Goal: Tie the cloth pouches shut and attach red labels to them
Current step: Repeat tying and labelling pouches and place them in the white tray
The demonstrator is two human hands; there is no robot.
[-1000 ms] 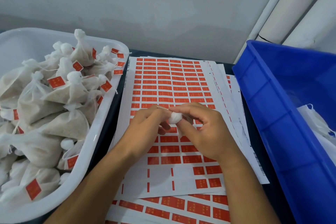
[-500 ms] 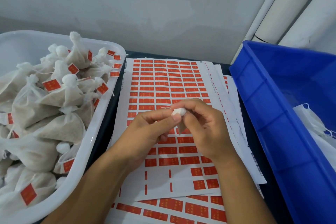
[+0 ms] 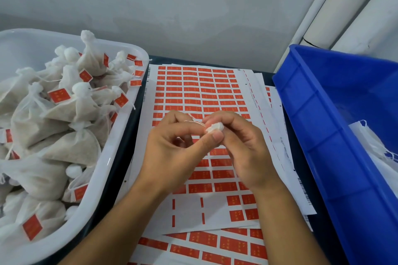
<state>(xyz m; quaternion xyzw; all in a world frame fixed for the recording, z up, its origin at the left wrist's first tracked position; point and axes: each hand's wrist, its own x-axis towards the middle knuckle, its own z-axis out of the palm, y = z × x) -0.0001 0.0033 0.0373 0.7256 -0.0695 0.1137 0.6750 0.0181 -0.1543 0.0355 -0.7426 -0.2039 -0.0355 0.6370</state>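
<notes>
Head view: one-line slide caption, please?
Both hands pinch a white pouch top above red label sheets.

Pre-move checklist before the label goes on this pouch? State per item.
1. Right hand has a grip on the gathered pouch top: ok.
2. Left hand pinches the string: ok.
3. Knot finished: cannot tell, fingers cover it.
4. Red labels left on the top sheet: ok.
5. Label already on this pouch: cannot tell, its body is hidden.
6. White tub has room: ok.
</notes>
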